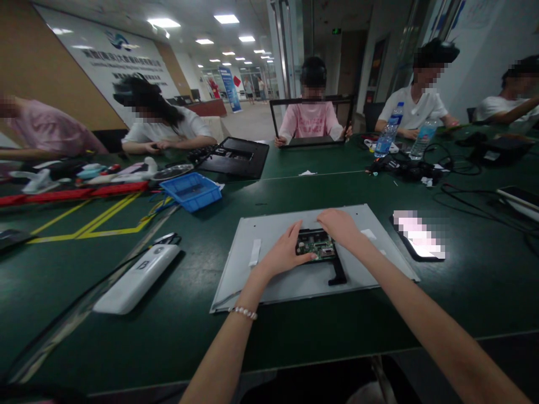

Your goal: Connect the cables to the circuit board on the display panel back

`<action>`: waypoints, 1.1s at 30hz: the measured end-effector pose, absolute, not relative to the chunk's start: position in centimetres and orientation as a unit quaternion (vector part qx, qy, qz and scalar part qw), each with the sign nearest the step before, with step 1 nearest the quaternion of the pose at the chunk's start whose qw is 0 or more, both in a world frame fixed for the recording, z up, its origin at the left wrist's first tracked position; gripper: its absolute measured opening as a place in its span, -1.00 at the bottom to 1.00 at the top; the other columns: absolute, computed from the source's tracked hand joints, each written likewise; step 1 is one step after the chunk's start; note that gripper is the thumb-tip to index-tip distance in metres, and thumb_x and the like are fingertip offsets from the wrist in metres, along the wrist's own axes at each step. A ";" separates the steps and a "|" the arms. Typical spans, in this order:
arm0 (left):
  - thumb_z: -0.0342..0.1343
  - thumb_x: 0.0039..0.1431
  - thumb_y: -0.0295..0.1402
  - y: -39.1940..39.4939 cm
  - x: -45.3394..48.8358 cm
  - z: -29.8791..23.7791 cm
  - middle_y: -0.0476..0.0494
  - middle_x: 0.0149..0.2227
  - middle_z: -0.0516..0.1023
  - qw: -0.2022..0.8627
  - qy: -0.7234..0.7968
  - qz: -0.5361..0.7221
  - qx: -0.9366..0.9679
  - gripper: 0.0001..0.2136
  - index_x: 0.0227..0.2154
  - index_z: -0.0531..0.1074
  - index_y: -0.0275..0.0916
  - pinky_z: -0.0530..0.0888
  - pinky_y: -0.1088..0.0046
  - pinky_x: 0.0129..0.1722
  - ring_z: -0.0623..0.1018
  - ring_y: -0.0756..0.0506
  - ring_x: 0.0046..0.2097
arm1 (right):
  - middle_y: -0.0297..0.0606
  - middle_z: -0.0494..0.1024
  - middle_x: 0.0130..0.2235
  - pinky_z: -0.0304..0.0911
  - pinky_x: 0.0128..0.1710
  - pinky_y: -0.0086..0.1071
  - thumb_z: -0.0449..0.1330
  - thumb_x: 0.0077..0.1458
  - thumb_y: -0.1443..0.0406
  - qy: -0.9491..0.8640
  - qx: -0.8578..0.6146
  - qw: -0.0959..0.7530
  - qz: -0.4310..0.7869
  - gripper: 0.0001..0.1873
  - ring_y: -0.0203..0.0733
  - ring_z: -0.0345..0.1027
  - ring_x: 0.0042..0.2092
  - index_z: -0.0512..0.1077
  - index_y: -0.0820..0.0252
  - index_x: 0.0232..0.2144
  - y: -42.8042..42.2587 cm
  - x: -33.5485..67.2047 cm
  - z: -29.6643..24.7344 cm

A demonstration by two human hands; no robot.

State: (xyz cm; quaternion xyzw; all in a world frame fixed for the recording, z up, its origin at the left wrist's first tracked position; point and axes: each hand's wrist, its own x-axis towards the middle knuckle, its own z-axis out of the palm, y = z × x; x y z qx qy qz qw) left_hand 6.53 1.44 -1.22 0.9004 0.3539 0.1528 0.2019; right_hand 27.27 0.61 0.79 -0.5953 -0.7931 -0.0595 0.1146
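A green circuit board (319, 249) in a black plastic frame (338, 272) lies on a flat light-grey panel (244, 227). One black arm of the frame sticks out toward me and ends in a short foot. My left hand (283, 252) grips the board's left side, thumb along the near edge and fingers toward the far corner. At the far right corner, my right hand (340, 227) holds the frame's edge with bent fingers; its fingertips are partly hidden. White strips, such as the white strip (255, 252), are stuck to the panel on either side of the board.
A lit phone (419, 237) lies right of the panel, and a white power bank (137, 280) with a cable lies left. Beyond are a blue tray (191, 192), a black casing (236, 158) and water bottles (389, 130). Across the table a person holds a black frame (311, 141).
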 end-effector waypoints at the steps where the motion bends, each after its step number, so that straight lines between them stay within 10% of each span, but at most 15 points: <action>1: 0.06 0.05 0.06 1.4 6.5 -1.2 -0.34 0.29 -0.04 0.200 0.354 0.151 0.901 -0.11 0.28 -0.25 -0.25 0.12 0.09 0.22 0.10 -0.31 0.26 | -0.11 0.54 -0.24 0.20 -0.16 -0.35 -0.02 0.19 0.40 -0.796 -0.593 0.105 -0.054 -0.74 -0.10 0.38 -0.13 0.48 0.24 -0.27 0.8 26.6 0.7; 33: 0.00 0.08 0.10 1.7 6.5 -1.8 -0.35 0.30 -0.06 0.175 0.355 0.140 0.908 -0.14 0.27 -0.23 -0.30 0.10 0.14 0.23 0.07 -0.29 0.28 | -0.08 0.49 -0.16 0.16 -0.09 -0.35 -0.11 0.19 0.43 -0.787 -0.600 0.135 0.045 -0.67 -0.15 0.33 -0.10 0.46 0.26 -0.22 1.5 23.8 -1.5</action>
